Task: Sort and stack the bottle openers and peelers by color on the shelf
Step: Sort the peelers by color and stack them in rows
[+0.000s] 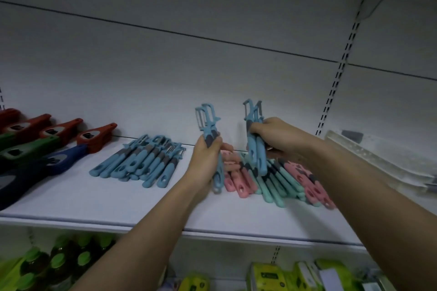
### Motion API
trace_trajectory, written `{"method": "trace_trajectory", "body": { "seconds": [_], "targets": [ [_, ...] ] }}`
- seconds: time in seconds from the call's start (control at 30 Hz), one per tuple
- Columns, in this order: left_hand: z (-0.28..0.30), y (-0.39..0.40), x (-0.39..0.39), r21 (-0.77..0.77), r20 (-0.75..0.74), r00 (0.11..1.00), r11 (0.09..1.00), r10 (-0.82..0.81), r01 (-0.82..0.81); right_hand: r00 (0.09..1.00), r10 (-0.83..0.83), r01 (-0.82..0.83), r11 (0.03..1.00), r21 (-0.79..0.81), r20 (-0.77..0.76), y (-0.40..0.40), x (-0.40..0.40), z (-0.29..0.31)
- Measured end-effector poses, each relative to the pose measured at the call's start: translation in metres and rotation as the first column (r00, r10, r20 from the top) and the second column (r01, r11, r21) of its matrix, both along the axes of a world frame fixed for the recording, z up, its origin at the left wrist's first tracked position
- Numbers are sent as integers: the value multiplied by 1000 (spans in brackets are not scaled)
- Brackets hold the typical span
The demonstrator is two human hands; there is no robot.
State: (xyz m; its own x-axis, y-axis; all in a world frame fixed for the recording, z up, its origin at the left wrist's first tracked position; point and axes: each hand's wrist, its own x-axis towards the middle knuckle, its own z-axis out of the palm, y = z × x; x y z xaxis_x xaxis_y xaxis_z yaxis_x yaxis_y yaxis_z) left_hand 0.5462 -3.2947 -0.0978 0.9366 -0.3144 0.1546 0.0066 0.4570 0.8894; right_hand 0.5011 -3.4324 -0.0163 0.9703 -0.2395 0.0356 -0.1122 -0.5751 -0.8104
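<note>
White shelf [94, 198] | both hands [205, 158] grip blue peelers [209, 123] | lower shelf: bottles [37, 264]

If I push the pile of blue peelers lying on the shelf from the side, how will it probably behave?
The pile of blue peelers lies loose and overlapping, so it would probably spread, not move as one block. The peelers look like stiff moulded plastic, likely light. On the smooth white shelf they may slide easily.

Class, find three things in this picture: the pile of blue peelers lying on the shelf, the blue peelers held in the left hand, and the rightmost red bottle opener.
pile of blue peelers [139, 163], head view, on the handles mid-pile.
blue peelers in the left hand [209, 123], head view, below the blade.
rightmost red bottle opener [97, 138], head view, on its body.
</note>
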Motion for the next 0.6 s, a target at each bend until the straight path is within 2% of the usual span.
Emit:
{"method": "trace_trajectory", "body": {
  "seconds": [0.07, 0.17, 0.23, 0.3, 0.43, 0.5, 0.6],
  "targets": [
    [5, 4, -11, 38, -42, 989, 989, -141, 142, 999, 50, -50, 998, -29, -3, 21, 5, 1],
    [19, 20, -12, 33, -67, 980, 981, -189, 191, 993, 109, -107, 993, -50, 45, 54, 15, 5],
    [23, 43, -6, 25, -70, 981, 983, -179, 181, 984, 164, -161, 986, -52, 64, 76, 22, 9],
    [21, 70, 1, 83, -59, 990, 987, -130, 135, 979, 199, -193, 977, -85, 55, 92, 30, 10],
    [29, 120, 11, 239, -31, 999, 971, 23, -15, 986, 134, -109, 966, -233, 96, 106, 52, -5],
    [35, 136, 21, 429, 48, 987, 889, 155, -161, 992, 94, -77, 978, -194, 80, 106, 62, -23],
    [42, 145, 43, 669, 222, 941, 662, 257, -338, 998, 16, -8, 992, -122, 59, 109, 78, -59]
  ]
}}
